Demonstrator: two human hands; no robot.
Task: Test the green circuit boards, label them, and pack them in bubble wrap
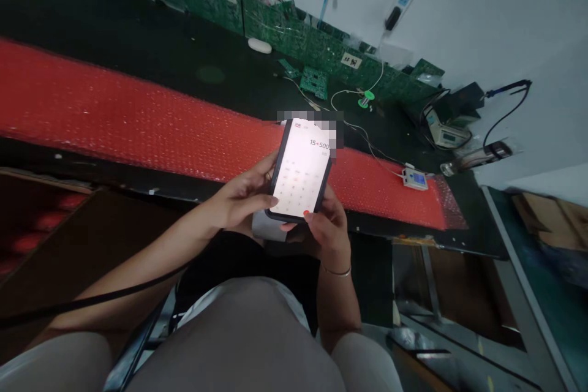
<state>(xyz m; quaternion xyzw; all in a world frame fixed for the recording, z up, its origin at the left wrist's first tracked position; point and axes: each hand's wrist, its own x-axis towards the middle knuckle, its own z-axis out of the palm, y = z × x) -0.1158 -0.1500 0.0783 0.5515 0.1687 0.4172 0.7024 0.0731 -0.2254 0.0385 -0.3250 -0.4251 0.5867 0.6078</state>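
Observation:
A smartphone (301, 165) in a dark case, its lit screen showing a calculator with "15+500", is held upright between both hands over the bench's front edge. My left hand (245, 196) grips its left side, the thumb lying on the lower left of the screen. Round the lower right side wraps my right hand (329, 220), with its thumb at the red key in the bottom corner. Most fingers of both hands are hidden behind the phone. Below it hangs a grey object (269, 228) that I cannot make out.
Red bubble wrap (138, 113) runs along the dark bench (193, 43). Behind it lie a green circuit board (314, 81), a solder spool (366, 99) and loose cables. A small white meter (415, 178) sits on the wrap's right part. A bottle (478, 158) and green bins (275, 21) stand farther back.

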